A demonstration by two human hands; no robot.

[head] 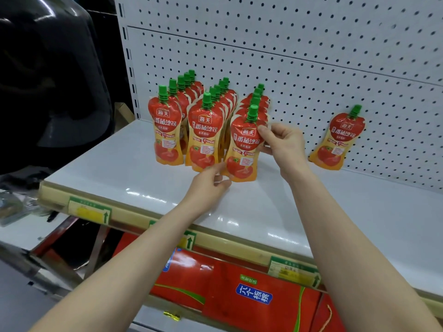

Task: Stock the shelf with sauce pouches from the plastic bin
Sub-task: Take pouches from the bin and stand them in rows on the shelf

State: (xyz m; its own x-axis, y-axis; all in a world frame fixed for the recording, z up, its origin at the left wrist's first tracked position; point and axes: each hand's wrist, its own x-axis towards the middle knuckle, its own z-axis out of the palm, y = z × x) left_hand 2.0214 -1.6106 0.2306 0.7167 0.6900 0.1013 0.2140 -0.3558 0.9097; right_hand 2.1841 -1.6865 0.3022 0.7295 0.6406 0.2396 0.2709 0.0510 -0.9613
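- Red soft-film pouch (244, 149), green screw cap. How will it handle?
- I'd expect it to be light and floppy, and the glossy film a bit slick. The flat base lets it stand. The cap neck and sealed edges are the stiffest spots, so grip there, not the belly.
- Hands?
- Left hand (208, 185) pinches its lower left corner. Right hand (282, 144) has fingertips curled on the upper right edge. The pouch sits at the front of the right row (257, 97) on the shelf (263, 207).
- Count?
- Left row (165, 130): five caps. Middle row (203, 137): five. Right row: probably five including the held one, but the rear caps overlap. One lone pouch (338, 142) leans on the pegboard (311, 68), well apart to the right. Roughly sixteen. The bin isn't in view.
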